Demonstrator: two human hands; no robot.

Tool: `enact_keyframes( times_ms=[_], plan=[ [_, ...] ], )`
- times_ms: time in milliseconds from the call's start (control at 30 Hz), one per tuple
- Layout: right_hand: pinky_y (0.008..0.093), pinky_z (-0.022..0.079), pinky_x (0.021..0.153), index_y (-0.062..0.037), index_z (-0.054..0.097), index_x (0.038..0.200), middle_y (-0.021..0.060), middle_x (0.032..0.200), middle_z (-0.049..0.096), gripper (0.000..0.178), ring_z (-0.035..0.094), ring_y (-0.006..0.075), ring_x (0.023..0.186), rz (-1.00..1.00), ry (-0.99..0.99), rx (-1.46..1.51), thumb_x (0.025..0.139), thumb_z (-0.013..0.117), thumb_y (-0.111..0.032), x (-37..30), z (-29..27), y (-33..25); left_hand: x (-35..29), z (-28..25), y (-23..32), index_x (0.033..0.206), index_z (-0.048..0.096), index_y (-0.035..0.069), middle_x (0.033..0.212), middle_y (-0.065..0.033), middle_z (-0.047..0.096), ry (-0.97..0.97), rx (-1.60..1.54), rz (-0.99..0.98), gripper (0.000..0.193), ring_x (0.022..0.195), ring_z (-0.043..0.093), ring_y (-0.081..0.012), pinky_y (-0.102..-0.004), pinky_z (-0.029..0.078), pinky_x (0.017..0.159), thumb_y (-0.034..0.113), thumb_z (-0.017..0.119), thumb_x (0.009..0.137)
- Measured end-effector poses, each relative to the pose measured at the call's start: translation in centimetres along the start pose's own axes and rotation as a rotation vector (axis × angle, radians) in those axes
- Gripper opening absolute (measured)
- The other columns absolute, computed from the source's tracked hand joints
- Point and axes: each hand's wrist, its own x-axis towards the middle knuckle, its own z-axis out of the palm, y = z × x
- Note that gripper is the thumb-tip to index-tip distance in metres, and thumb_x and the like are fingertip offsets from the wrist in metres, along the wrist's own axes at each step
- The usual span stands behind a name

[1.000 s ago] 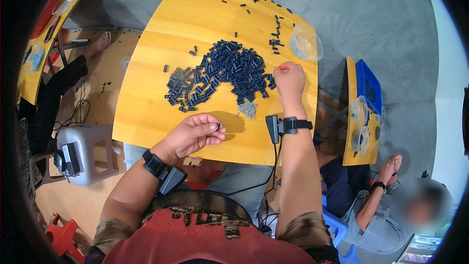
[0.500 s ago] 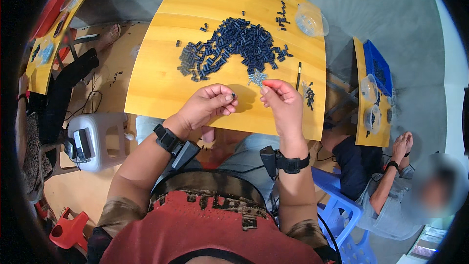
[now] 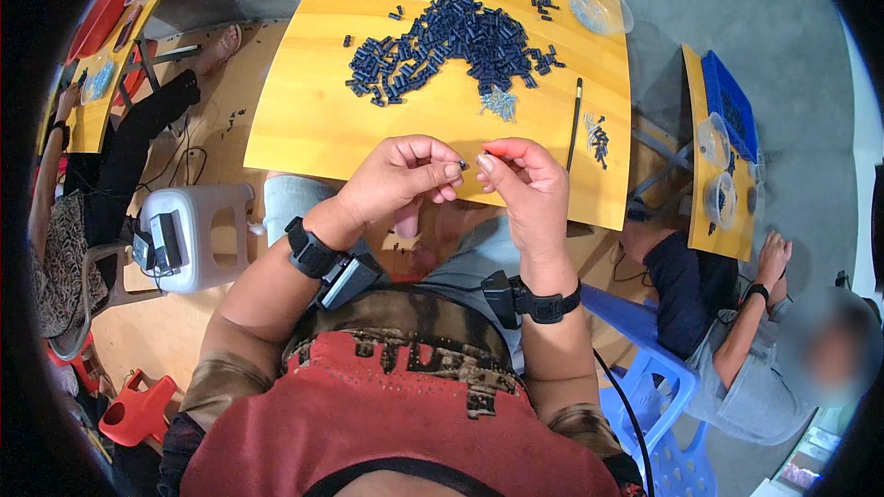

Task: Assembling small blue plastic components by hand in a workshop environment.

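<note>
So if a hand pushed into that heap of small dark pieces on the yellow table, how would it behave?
The heap of small dark pieces would probably scatter rather than slide together: strays already lie loose around it. Each piece looks stiff and light, since the left hand pinches one by its fingertips. Being short and tube-like, they may roll.

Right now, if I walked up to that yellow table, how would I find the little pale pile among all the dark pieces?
Start at the yellow wooden table and find the big heap of dark blue pieces in its middle. At that heap's near right edge, left of a thin dark stick, lies the small pale pile. It alone is light and silvery; everything around it is dark.
</note>
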Motion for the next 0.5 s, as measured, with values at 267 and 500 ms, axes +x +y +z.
enact_keyframes(
  times_ms=[267, 500],
  plan=[
    [0.0174, 0.045, 0.061, -0.0003, 0.064, 0.09, 0.0007, 0.08, 0.063, 0.011, 0.055, 0.0043, 0.069, -0.007, -0.01, 0.034, 0.08, 0.065, 0.0, -1.1, 0.0, 0.0, -0.8, 1.2, 0.1, 0.093, 0.06, 0.001, 0.081, -0.0032, 0.063, -0.013, 0.096, -0.042, 0.011, 0.07, 0.058, -0.0083, -0.0218, 0.049, 0.066, 0.01, 0.06, 0.087],
    [0.0189, 0.045, 0.06, 0.0, 0.064, 0.094, 0.003, 0.079, 0.063, 0.014, 0.057, 0.0072, 0.066, -0.013, -0.03, 0.059, 0.08, 0.065, 0.0, -1.7, -0.2, 0.3, -1.2, 1.5, 0.1, 0.092, 0.06, 0.0, 0.08, -0.003, 0.062, -0.029, 0.086, -0.043, 0.012, 0.069, 0.058, -0.0081, -0.0216, 0.049, 0.065, 0.011, 0.059, 0.087]
  ],
)
